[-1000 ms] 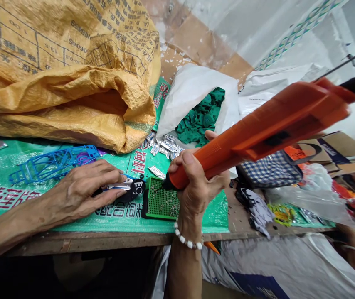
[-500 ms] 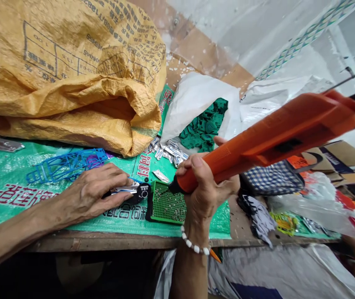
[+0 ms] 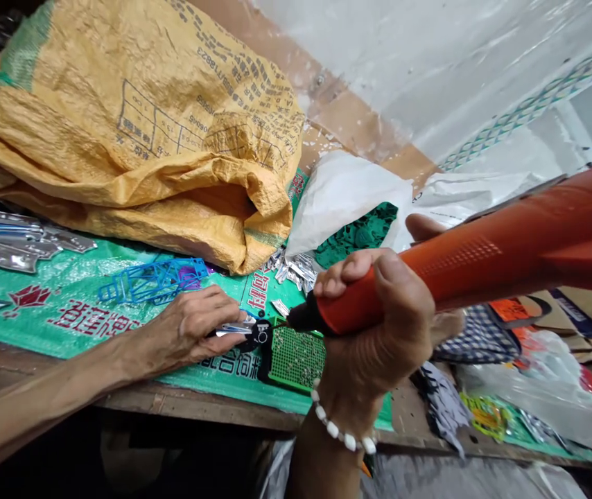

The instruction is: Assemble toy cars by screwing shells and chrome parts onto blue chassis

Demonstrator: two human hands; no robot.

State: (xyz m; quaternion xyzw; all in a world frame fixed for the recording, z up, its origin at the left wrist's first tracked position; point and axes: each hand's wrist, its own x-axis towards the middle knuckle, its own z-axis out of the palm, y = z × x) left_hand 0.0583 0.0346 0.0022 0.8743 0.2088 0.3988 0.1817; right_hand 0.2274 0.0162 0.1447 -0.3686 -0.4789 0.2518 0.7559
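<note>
Being gripped by curled right hand (image 3: 389, 333): long orange plastic power driver (image 3: 525, 235), black nose (image 3: 309, 317) being angled near shallow green gridded tray (image 3: 281, 357). Tray possibly being tipped if driver swung low. Beside it, small flat black part (image 3: 261, 332) with silvery strip (image 3: 234, 328) being pinched by left hand (image 3: 199, 326); possibly being twisted loose if pinch eased. Tiny metallic screws (image 3: 309, 372) in tray possibly being scattered by knock.

Orange tool (image 3: 514, 242) cut off at right, black part (image 3: 260, 333) partly hidden by left hand (image 3: 197, 326), bits (image 3: 307, 357) in tray (image 3: 288, 382) by table's (image 3: 213, 408) near edge indistinct
</note>
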